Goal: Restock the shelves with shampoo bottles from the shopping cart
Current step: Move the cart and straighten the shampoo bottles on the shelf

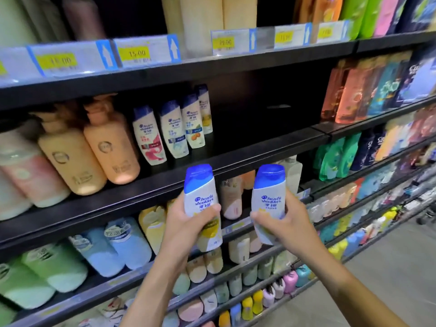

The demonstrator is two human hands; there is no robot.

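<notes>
1. The left hand (188, 224) is gripping the left bottle (200, 197), a white shampoo bottle with a blue cap. The thumb is pressing across the front label and the fingers are wrapping round the back, so the hand is clamped on the bottle's lower half.
2. The right hand (289, 224) is gripping the right bottle (269, 197), which is of the same kind. The thumb is lying against the lower left of the bottle and the fingers are curling round its right side.
3. Both bottles are being held upright with their caps up. They are side by side but apart, just in front of the front edge of the black shelf (247, 154), and neither is resting on it.
4. On that shelf, the small bottles (173, 129) are standing in a row of four that runs toward the back. They are white with blue caps and carry the same brand.
5. Just left of that row, two peach pump bottles (111, 147) are standing side by side.
6. Yellow price tags (136, 53) are sitting in clear holders along the shelf edge above.
7. On the lower shelves, pale blue bottles (118, 241) and green bottles (47, 267) are leaning in rows, and they are blurred.
8. In the bay to the right, colourful bottles (377, 90) are crowding each level, too blurred to read.
9. A grey floor (389, 267) is showing at the lower right.
</notes>
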